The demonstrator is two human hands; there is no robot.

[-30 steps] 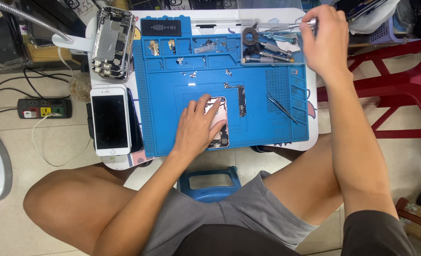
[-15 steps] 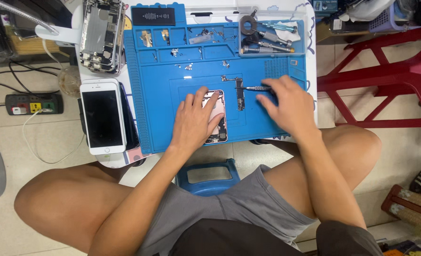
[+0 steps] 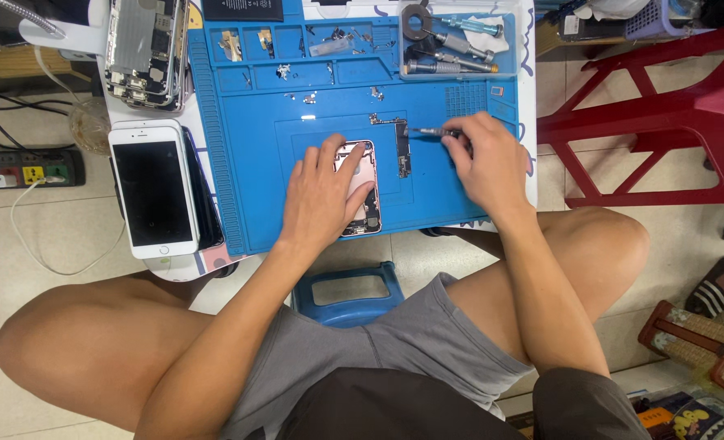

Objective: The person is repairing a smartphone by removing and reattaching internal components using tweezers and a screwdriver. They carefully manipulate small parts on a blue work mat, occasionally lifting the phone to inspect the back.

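Tiled floor surrounds a low white work table, and we look straight down on it from above our own knees. Going left to right: a black power strip lies on the floor at far left, and a white phone with a dark screen rests face up on the table's left edge. Above it sits a stripped phone chassis. Most of the table is covered by a blue repair mat whose upper compartments hold small parts and screws.

Our left hand presses flat, fingers spread, on an opened phone body lying in the middle of the mat, pinning it rather than gripping it. Just to its right lies a narrow dark circuit board, apart from the phone body. Our right hand is closed around a thin screwdriver, its tip pointing left at the board's upper end (whether it touches, we cannot tell).

We judge the work to be mid-disassembly or reassembly of the phone, at the board. The next move calls for a steady, fine placement of the tip, with the left hand keeping the body from sliding.

A red plastic stool stands at far right
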